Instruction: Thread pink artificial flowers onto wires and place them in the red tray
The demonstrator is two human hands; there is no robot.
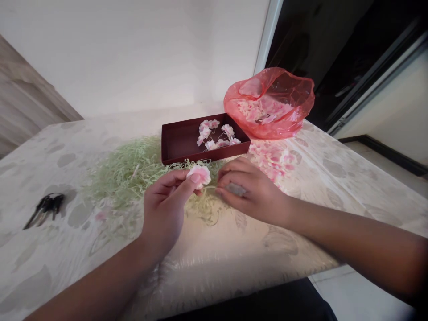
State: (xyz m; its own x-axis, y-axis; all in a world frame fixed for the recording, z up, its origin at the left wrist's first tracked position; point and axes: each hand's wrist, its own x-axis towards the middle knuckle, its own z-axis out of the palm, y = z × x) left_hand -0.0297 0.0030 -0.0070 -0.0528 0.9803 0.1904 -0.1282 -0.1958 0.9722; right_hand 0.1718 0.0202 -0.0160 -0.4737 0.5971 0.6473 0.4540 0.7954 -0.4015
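Note:
My left hand (167,200) pinches a pink and white artificial flower (199,176) between thumb and fingers. From below the bloom a thin pale stem (210,187) runs right to the fingertips of my right hand (249,189), which are closed on its end. Just behind my hands stands a dark red open box (190,157). Several similar flowers (219,136) with thin stems lie in its right part. Pale green shredded filler (130,165) is heaped left of the box, with loose strands under my hands.
A translucent red plastic bag (302,122) holding pink petals stands at the back right. More pink petals (272,160) are piled before it. Keys (47,207) lie on the left of the patterned tablecloth (130,285). A white wall (150,58) rises behind the table.

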